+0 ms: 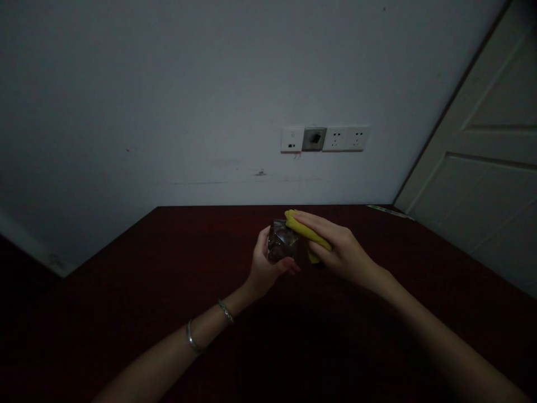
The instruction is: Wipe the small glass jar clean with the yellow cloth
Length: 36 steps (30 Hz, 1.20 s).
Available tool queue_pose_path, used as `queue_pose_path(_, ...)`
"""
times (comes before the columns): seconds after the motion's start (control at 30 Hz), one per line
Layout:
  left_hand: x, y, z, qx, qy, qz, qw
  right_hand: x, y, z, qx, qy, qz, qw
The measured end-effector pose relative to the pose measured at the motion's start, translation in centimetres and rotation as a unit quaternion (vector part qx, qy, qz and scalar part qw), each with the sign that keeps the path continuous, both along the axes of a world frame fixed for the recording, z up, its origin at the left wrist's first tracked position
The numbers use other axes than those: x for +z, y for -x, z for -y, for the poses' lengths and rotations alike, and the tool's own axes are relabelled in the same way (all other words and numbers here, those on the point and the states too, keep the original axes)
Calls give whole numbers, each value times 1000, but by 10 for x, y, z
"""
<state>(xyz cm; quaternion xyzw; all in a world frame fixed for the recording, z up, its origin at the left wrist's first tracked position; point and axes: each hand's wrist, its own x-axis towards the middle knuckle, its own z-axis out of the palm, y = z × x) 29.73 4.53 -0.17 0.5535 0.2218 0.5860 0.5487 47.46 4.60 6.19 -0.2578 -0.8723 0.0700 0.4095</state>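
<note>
My left hand (264,268) is wrapped round a small clear faceted glass (282,242) and holds it up over the dark red table (168,280). Two bracelets sit on that wrist. My right hand (339,246) grips a folded yellow cloth (302,230) and presses it against the top right side of the glass. The far side of the glass is hidden behind the cloth and fingers.
A white wall stands behind the table, with a row of sockets and a switch (325,139). A pale panelled door (482,179) is at the right. A thin light strip (388,211) lies at the table's far right edge.
</note>
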Motion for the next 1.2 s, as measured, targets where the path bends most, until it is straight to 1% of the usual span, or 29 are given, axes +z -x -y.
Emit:
queue_pose_path(0.07,-1,1,-1,2,3,1,1000,5,-3,3,4,2,16,1000)
queue_pose_path(0.17,-5,1,-3,4,7,1,1000,16,-11,6,12,40,33,999)
queue_pose_path(0.23,-7,2,-4,0,7,-4,1000,23,-19,6,17,60,26,998)
queue_pose_path(0.3,-8,2,-4,4,7,-14,1000,28,-26,5,2,60,9,998)
queue_pose_path(0.4,-7,2,-3,46,-10,-31,998,31,-31,4,-41,35,20,998)
queue_pose_path(0.47,-5,1,-3,82,-37,-47,995,30,-29,6,-63,17,54,996)
queue_pose_path(0.53,-4,1,-2,101,-57,-66,991,28,-24,9,-84,5,91,992)
queue_pose_path(0.67,-1,0,0,99,-57,-91,989,24,-16,13,-120,-30,126,984)
queue_pose_path(0.77,-1,0,1,97,-64,-102,988,22,-13,13,-134,-57,138,980)
queue_pose_path(0.83,-2,0,0,98,-70,-108,987,21,-13,13,-129,-65,151,978)
queue_pose_path(0.93,-4,1,-1,107,-72,-106,986,23,-12,17,-100,-61,163,980)
queue_pose_path(1.07,-5,-1,-2,111,-73,-77,988,30,-12,24,-63,-45,161,984)
queue_pose_path(1.13,-5,-1,-2,98,-49,-57,992,34,-13,28,-40,-39,162,985)
queue_pose_path(1.2,-5,0,-3,68,-13,-33,997,39,-16,30,-9,-26,168,985)
